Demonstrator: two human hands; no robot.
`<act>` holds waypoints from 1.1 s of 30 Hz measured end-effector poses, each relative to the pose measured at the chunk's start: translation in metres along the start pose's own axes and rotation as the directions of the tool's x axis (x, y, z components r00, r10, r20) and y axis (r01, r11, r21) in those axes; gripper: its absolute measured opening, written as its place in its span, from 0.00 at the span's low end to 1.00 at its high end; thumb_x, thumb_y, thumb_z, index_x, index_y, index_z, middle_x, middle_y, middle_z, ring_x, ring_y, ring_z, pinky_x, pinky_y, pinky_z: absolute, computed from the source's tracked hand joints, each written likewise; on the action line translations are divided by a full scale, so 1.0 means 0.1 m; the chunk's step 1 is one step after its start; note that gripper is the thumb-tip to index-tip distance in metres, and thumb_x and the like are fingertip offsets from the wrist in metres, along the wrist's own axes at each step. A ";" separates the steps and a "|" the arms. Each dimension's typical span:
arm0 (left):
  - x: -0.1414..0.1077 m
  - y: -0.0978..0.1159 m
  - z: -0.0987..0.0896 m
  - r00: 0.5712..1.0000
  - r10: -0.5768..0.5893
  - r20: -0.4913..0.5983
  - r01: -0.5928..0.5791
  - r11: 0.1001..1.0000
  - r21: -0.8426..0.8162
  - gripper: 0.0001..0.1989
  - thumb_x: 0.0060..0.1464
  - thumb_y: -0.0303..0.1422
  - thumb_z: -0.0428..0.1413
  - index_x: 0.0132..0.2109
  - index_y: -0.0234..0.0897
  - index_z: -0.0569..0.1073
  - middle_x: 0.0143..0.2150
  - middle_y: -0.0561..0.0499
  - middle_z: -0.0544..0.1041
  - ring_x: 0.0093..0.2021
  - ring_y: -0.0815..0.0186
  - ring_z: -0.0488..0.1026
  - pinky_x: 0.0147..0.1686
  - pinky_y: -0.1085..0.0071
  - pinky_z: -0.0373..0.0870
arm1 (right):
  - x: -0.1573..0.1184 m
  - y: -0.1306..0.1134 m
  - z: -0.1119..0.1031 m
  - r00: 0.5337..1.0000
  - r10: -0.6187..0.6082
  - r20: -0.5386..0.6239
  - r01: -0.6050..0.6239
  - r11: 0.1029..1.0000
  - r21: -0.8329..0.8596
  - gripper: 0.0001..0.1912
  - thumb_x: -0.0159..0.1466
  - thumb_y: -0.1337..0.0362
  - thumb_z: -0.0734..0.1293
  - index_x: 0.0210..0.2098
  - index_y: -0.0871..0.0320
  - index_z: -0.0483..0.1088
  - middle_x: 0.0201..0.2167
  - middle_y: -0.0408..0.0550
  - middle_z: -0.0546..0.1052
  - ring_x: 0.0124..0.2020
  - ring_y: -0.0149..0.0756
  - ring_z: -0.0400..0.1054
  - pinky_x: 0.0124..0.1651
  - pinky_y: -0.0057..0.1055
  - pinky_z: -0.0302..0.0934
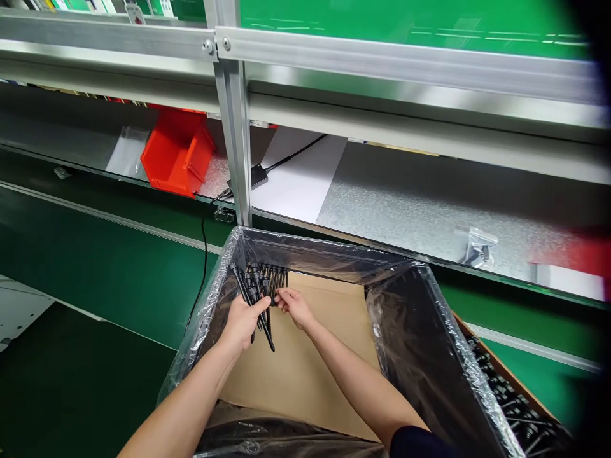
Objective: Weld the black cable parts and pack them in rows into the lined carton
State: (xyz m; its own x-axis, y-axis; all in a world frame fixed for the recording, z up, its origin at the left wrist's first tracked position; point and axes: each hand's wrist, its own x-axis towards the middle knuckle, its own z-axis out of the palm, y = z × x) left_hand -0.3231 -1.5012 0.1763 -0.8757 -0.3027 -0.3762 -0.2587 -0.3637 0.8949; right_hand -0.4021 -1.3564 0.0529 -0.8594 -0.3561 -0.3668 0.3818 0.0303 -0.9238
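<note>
"What's the biggest thing to mind?"

"The metal shelf (405,210): its front edge runs close beyond the far rim of the plastic-lined bin (324,247), so reaching out that way looks tight. A carton (505,369) of black parts (513,397) crowds the bin's right side."

"And inside?"

"The cardboard sheet (305,381) on the bin floor gives open room rightward and toward the body. The far-left corner is the cramped bit."

"Where are the hands?"

"Near that corner, close together. The left hand (243,318) is wrapped round a bunch of black ribbed rods (252,287); the right hand (294,306) has its fingertips drawn together beside it, though I can't tell whether they grip one. A row of similar rods (279,277) lines the far wall."

"What could go wrong?"

"The bunch splays at several angles, so a slack squeeze could let rods slide out. Heads or tips might also snag the liner or knock the row askew."
</note>
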 end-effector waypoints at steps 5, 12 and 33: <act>-0.02 -0.08 0.01 0.999 0.000 0.045 -0.005 0.995 0.103 0.15 0.40 0.38 0.66 0.31 0.33 0.72 0.25 0.53 0.73 0.25 0.68 0.67 0.29 0.71 0.65 | -0.68 -0.31 0.31 0.962 -0.053 0.267 -0.037 0.946 0.321 0.19 0.57 0.48 0.70 0.35 0.59 0.71 0.29 0.45 0.73 0.23 0.27 0.65 0.24 0.23 0.59; -0.01 -0.12 0.03 0.999 0.029 0.035 -0.036 0.977 0.210 0.14 0.40 0.38 0.64 0.31 0.35 0.72 0.26 0.54 0.72 0.26 0.69 0.66 0.30 0.72 0.63 | -0.62 -0.09 0.18 0.990 0.013 0.139 -0.043 0.976 0.215 0.20 0.52 0.50 0.73 0.35 0.59 0.70 0.27 0.43 0.73 0.21 0.25 0.61 0.22 0.23 0.58; -0.13 -0.01 0.09 0.994 -0.093 0.057 0.086 0.990 0.116 0.13 0.42 0.39 0.65 0.32 0.36 0.72 0.25 0.54 0.71 0.27 0.68 0.66 0.33 0.72 0.61 | 1.02 0.66 -0.58 0.922 0.019 -0.387 -0.285 0.709 -0.645 0.09 0.61 0.65 0.65 0.40 0.60 0.73 0.34 0.50 0.78 0.36 0.35 0.72 0.37 0.25 0.59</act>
State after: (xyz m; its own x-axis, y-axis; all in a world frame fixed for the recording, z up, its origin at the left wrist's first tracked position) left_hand -0.3152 -1.4893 0.1829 -0.8696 -0.2167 -0.4437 -0.3788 -0.2838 0.8809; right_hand -0.4841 -1.3361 -0.0515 -0.9168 0.0337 -0.3978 0.2962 0.7257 -0.6210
